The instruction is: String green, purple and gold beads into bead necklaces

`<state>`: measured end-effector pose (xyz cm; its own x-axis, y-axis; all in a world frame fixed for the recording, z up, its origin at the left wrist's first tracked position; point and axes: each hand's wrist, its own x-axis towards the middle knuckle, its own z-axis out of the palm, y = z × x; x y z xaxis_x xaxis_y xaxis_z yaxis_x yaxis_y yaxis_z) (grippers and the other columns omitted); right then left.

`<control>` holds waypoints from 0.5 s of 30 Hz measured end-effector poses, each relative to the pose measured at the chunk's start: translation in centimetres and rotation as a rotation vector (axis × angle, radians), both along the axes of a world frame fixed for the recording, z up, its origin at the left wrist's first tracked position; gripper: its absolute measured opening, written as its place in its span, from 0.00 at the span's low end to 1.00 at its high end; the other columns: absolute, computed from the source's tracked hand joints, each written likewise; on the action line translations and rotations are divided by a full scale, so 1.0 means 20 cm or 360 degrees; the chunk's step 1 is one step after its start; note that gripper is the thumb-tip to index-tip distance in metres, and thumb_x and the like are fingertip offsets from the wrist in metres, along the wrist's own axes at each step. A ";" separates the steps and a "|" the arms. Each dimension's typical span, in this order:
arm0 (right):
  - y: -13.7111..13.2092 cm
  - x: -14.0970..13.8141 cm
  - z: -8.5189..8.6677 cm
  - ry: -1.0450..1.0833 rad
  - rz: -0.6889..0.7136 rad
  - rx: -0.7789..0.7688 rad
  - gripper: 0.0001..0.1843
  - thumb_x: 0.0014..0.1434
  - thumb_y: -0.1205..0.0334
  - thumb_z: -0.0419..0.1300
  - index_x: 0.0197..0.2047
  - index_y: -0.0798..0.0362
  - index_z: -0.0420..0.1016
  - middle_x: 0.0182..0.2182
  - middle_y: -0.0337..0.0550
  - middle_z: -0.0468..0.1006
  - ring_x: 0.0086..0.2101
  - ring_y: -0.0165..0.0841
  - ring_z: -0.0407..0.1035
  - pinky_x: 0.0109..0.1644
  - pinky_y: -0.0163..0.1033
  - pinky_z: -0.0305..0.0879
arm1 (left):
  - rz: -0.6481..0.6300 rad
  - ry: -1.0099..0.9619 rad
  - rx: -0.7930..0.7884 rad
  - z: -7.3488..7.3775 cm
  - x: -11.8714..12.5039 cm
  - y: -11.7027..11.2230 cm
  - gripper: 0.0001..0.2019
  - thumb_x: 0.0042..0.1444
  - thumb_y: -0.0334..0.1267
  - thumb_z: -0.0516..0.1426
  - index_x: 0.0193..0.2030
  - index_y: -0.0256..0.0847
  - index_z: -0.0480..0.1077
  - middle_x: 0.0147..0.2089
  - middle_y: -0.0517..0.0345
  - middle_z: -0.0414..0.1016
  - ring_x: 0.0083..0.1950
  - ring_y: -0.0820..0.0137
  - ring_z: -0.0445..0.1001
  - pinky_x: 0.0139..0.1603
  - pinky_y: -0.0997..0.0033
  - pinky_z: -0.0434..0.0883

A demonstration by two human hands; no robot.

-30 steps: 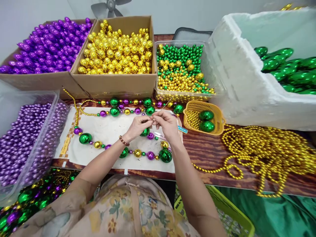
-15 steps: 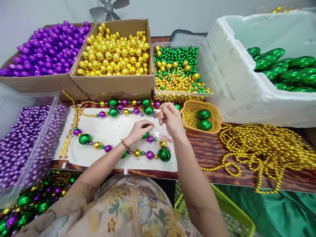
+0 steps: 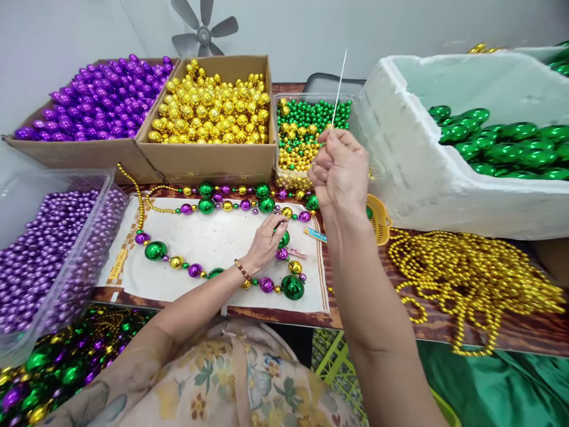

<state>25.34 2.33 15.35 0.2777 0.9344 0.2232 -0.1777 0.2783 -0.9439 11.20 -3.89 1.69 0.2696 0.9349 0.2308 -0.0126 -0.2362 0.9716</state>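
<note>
My right hand (image 3: 340,172) is raised in front of the clear bin, its fingers closed on a long thin needle (image 3: 339,89) that points upward. Lower down, my left hand (image 3: 265,243) pinches the end of a bead garland (image 3: 265,284) over the white cloth (image 3: 186,237). Green, purple and gold balls make up the garland, which curves along the cloth and ends in small gold beads at the left. Small scissors (image 3: 299,254) with a pinkish handle lie beside the strand, partly covered. Whatever thread runs between my hands is too fine to make out.
Boxes of purple balls (image 3: 102,101) and gold balls (image 3: 213,110) stand behind the cloth. A clear bin (image 3: 288,178) holds green and gold beads; a foam box (image 3: 400,160) holds green ones. My right forearm hides most of a yellow basket (image 3: 381,222). Gold bead strings (image 3: 480,284) lie right.
My right hand has risen and moved right and away from me, lifting the needle clear. My left hand has shifted slightly right with the garland's end. The view has tilted up a little.
</note>
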 end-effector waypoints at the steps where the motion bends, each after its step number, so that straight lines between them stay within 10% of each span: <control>1: 0.00 0.00 0.04 0.0019 -0.0008 0.0003 0.13 0.71 0.52 0.57 0.37 0.50 0.65 0.18 0.26 0.50 0.16 0.19 0.45 0.20 0.27 0.45 | 0.0012 -0.0003 0.0012 0.00 0.01 0.00 0.09 0.65 0.45 0.56 0.45 0.46 0.75 0.44 0.53 0.75 0.47 0.63 0.70 0.55 0.65 0.65; 7: -0.03 -0.06 0.29 0.0164 -0.0111 -0.0098 0.16 0.73 0.70 0.46 0.31 0.51 0.59 0.14 0.21 0.46 0.14 0.17 0.39 0.20 0.25 0.37 | 0.0088 0.0008 0.0112 0.05 0.05 -0.01 0.10 0.66 0.46 0.55 0.44 0.46 0.74 0.44 0.53 0.73 0.46 0.63 0.69 0.53 0.65 0.64; 15: -0.07 -0.07 0.54 0.0174 -0.0174 -0.0041 0.20 0.71 0.70 0.44 0.26 0.51 0.59 0.10 0.22 0.49 0.12 0.15 0.42 0.22 0.30 0.33 | -0.0001 -0.0106 0.0114 0.14 0.15 -0.03 0.10 0.67 0.47 0.54 0.46 0.46 0.72 0.48 0.52 0.75 0.51 0.62 0.71 0.59 0.62 0.65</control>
<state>23.84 0.97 26.06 0.3995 0.9022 0.1625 -0.2497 0.2776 -0.9277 14.27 -4.56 4.45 0.2521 0.9151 0.3146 -0.0769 -0.3051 0.9492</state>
